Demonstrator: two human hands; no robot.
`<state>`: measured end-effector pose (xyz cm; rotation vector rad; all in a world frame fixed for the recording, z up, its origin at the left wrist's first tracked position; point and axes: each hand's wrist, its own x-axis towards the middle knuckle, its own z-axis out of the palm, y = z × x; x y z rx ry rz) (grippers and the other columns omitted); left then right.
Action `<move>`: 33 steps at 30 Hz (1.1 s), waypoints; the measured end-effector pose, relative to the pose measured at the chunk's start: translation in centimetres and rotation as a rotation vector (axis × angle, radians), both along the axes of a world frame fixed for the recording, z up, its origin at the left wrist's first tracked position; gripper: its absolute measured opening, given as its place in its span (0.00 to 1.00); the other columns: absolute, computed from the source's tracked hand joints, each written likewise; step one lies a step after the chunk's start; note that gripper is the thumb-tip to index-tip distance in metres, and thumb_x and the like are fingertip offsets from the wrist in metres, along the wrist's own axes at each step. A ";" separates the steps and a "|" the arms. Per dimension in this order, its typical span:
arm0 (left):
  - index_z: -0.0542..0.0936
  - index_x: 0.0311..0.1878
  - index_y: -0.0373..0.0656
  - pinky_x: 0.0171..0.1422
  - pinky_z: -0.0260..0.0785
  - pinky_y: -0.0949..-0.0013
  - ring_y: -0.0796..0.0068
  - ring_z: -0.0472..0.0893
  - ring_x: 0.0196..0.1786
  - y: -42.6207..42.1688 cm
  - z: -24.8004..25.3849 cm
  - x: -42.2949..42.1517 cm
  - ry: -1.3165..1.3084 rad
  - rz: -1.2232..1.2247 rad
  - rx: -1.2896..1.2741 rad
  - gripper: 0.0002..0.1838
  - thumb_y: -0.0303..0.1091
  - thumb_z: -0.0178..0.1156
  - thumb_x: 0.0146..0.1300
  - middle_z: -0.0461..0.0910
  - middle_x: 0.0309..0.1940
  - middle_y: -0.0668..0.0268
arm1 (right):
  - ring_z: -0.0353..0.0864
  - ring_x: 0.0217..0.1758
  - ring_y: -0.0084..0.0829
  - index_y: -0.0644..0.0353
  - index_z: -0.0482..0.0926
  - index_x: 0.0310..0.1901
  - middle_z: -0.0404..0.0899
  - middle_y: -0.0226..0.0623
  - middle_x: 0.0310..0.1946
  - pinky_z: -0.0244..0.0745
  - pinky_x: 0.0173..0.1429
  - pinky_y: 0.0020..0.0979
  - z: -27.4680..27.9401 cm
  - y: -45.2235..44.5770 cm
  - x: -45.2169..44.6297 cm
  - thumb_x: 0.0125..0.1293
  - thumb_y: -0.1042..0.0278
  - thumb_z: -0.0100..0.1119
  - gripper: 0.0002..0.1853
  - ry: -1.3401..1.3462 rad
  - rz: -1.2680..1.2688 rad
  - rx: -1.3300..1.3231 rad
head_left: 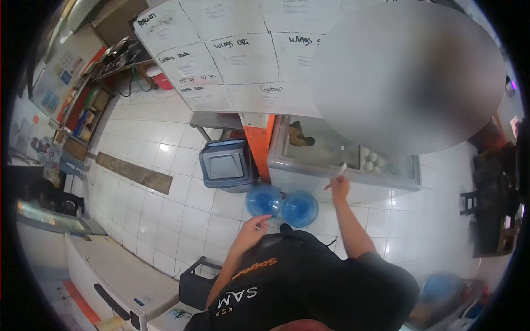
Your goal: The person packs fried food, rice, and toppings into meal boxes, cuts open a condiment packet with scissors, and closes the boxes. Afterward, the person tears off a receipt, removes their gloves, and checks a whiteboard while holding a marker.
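Note:
My right hand (339,190) is raised in front of the chest freezer, its fingers closed around a short white stick-like thing (343,167). Too little of that thing shows to tell its kind. Lower and to the left, my left hand (251,234) is held before my body with curled fingers, near two large blue water bottles (300,208) on the floor. What its fingers hold, if anything, is too small to make out. A whiteboard (243,69) with handwritten words and a ruled grid stands ahead, apart from both hands.
A glass-topped chest freezer (309,175) stands ahead, with round white items (371,160) inside. Left of it are a grey-blue lidded bin (225,165) and an orange panel (255,143). A white cabinet (116,270) and black crate (193,287) stand at lower left. A blurred patch covers the upper right.

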<state>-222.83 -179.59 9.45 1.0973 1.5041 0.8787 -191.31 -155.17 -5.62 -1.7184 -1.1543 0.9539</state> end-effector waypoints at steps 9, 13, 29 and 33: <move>0.82 0.49 0.37 0.46 0.72 0.71 0.74 0.80 0.39 3.6 -1.5 1.1 -0.008 -0.195 0.045 0.12 0.31 0.62 0.64 0.82 0.35 0.64 | 0.83 0.31 0.31 0.63 0.71 0.44 0.79 0.39 0.33 0.82 0.38 0.31 15.8 -16.3 -11.0 0.65 0.72 0.62 0.11 0.761 0.284 -0.302; 0.84 0.42 0.38 0.40 0.69 0.72 0.76 0.77 0.33 4.0 -0.4 0.7 -0.014 -0.248 0.160 0.08 0.31 0.64 0.63 0.82 0.30 0.65 | 0.83 0.33 0.31 0.63 0.71 0.45 0.79 0.39 0.34 0.82 0.40 0.31 18.3 -18.3 -11.8 0.65 0.72 0.62 0.11 0.776 0.213 -0.264; 0.81 0.45 0.39 0.40 0.65 0.77 0.86 0.71 0.33 8.5 4.4 9.5 -0.392 -0.255 0.281 0.07 0.27 0.63 0.65 0.78 0.32 0.74 | 0.67 0.40 0.22 0.61 0.59 0.71 0.66 0.30 0.41 0.69 0.48 0.25 31.9 -15.0 1.3 0.51 0.63 0.77 0.48 0.092 0.293 0.073; 0.80 0.46 0.40 0.45 0.66 0.78 0.86 0.73 0.36 11.7 4.8 14.8 -0.478 -0.153 0.176 0.07 0.28 0.61 0.66 0.78 0.34 0.73 | 0.64 0.30 0.18 0.55 0.72 0.45 0.67 0.25 0.30 0.61 0.38 0.20 44.2 -15.2 7.3 0.60 0.69 0.64 0.13 0.469 0.490 0.852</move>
